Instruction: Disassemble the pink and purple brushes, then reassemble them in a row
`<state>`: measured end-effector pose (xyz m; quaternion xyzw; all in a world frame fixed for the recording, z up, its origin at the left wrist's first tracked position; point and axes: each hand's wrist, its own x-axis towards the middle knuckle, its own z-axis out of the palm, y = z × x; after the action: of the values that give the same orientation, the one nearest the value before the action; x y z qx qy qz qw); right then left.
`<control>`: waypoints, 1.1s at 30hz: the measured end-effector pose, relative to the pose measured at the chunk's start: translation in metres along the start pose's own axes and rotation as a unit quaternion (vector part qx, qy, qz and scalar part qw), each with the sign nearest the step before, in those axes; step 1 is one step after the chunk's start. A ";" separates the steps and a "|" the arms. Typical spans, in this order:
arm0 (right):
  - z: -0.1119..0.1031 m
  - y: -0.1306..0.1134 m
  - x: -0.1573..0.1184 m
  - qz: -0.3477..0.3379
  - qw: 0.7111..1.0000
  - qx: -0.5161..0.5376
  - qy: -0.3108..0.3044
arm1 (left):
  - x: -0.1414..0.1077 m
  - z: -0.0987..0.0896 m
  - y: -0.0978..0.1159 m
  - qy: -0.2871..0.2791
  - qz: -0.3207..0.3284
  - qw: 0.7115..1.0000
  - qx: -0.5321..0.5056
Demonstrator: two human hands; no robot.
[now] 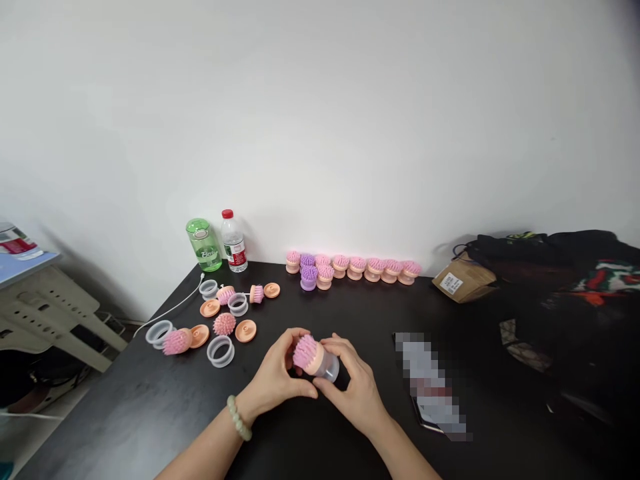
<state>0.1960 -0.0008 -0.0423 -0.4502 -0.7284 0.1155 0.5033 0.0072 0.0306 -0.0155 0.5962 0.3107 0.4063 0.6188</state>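
In front of me a scrub brush is held tilted, its pink bristle head (305,354) to the left and its translucent body (329,366) to the right, with a peach collar between. My right hand (354,383) grips the translucent body between thumb and fingers. Curved around the bristle side, my left hand (281,371) has its thumb below and its fingers behind the head. Loose parts lie to the left: a pink brush head (177,341), a translucent ring (221,351), a peach round cap (246,331) and several more like them.
A row of finished-looking pink and purple brushes (357,267) stands along the wall. At the back left are a green bottle (205,247) and a red-capped water bottle (234,243). On the right lie a phone-like blurred object (430,387), a brown paper packet (467,277) and dark fabric (550,260).
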 end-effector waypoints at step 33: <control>-0.004 0.001 0.000 -0.041 0.998 -0.044 -0.020 | 0.003 -0.001 0.001 0.111 -0.051 0.986 0.112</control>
<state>0.1998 -0.0014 -0.0416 -0.4397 -0.7603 0.0715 0.4727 0.0077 0.0340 -0.0146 0.5967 0.4507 0.4005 0.5296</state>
